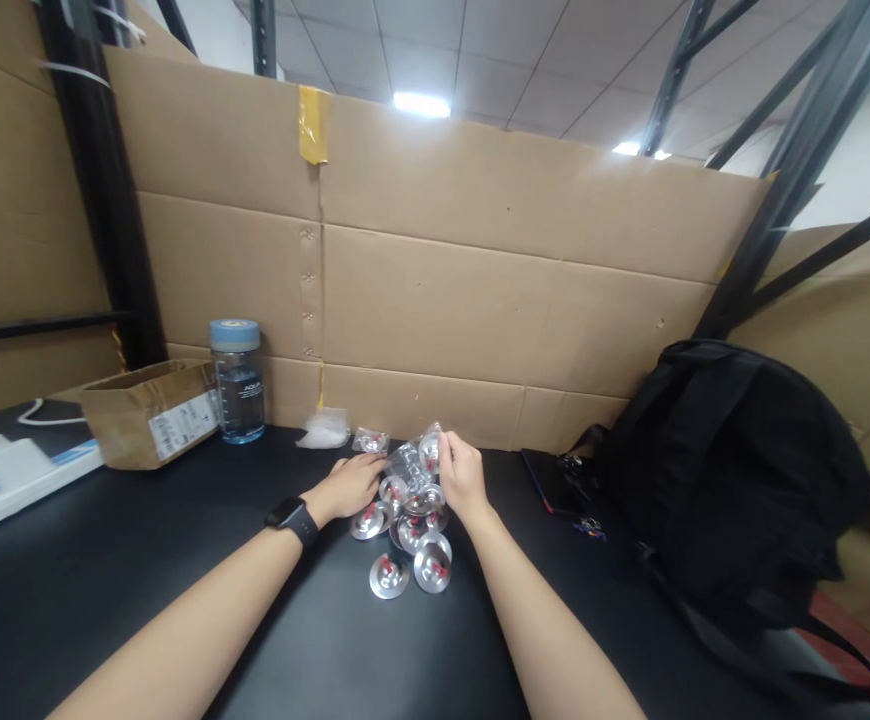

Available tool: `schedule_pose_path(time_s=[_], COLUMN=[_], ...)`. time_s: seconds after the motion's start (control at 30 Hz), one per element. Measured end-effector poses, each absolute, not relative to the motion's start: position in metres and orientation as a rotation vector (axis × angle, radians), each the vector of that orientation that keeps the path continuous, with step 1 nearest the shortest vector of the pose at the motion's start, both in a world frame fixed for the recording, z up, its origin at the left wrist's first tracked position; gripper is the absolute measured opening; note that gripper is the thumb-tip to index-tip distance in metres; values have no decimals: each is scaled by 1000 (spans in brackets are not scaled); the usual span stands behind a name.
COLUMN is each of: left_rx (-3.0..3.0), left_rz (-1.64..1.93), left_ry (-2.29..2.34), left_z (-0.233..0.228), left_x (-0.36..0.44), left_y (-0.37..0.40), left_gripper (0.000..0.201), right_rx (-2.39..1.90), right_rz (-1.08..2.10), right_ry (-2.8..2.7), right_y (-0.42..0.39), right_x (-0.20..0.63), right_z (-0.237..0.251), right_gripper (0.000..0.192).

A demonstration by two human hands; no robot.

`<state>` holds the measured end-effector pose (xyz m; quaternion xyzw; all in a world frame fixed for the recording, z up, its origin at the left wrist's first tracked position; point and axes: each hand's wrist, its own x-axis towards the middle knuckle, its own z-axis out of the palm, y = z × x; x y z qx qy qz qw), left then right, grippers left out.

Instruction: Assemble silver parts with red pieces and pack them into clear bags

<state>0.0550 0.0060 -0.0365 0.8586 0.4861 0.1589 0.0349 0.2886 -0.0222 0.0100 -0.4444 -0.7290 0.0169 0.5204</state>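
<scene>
A pile of shiny round metal discs (433,567) with raised centres and red marks lies on the black tabletop between my hands. My right hand (463,473) is closed at the far right of the pile, pinching a clear plastic bag with a metal disc (429,452) in it. More crinkled clear plastic (405,463) hangs or lies just left of that disc. My left hand (355,484), with a black watch on its wrist, rests palm down at the pile's left edge, fingers stretched out. Beyond it sits a small bagged disc (370,441).
White plastic packaging (325,430), a water bottle (238,382) and an open cardboard box (150,415) stand back left, by a white power strip (26,490). At right are a dark flat device (551,482), keys (590,528) and a black backpack (735,500). A cardboard wall (442,290) closes the back.
</scene>
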Motion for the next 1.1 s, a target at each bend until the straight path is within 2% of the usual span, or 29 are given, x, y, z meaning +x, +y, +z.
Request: schedule_pose_path(time_s=[0.53,0.6,0.77,0.87,0.97,1.1], left_rx=[2600,2568,2257,2011,1933,1780], left_rz=[602,693,1197,1225,1157,1232], left_ry=[1441,1416,1236,1008,884,855], left_z=[-40,-36,-12,-2,-2,-7], left_x=[54,54,62,73,85,95], left_y=[8,7,-3,-13,-20,-22], left_gripper=[46,45,38,36,36,49], right_rx=[-1067,-1055,-1068,-1071,-1069,-1054], right_rz=[181,180,182,191,233,351], right_ry=[-1669,-1674,-1729,-1747,-1724,-1675], right_y=[-31,-30,-28,-27,-27,-25], right_x=[285,286,284,283,283,283], right_z=[15,14,11,9,9,9], right_gripper=[45,45,51,52,48,32])
